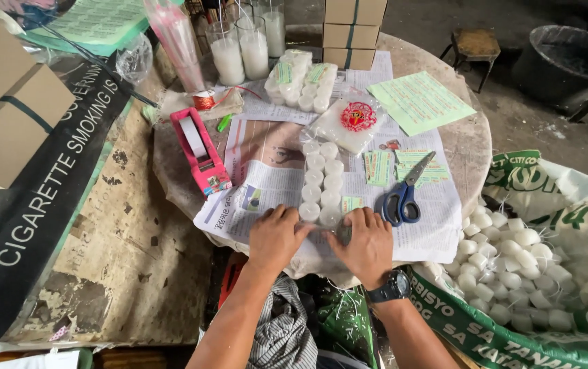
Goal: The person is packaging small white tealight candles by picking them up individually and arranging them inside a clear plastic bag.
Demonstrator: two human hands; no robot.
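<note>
Two rows of small white candles lie in a clear plastic wrap on the newspaper that covers the round table. My left hand presses down on the near left end of the wrap. My right hand, with a black watch on its wrist, presses the near right end; its fingers pinch the plastic by the closest candles. Blue-handled scissors lie just right of my right hand. A pink tape dispenser sits to the upper left.
Wrapped candle packs and a pack with a red ornament lie farther back. Glass candles, stacked cardboard boxes and green paper sheets stand behind. A sack of loose white candles sits at right.
</note>
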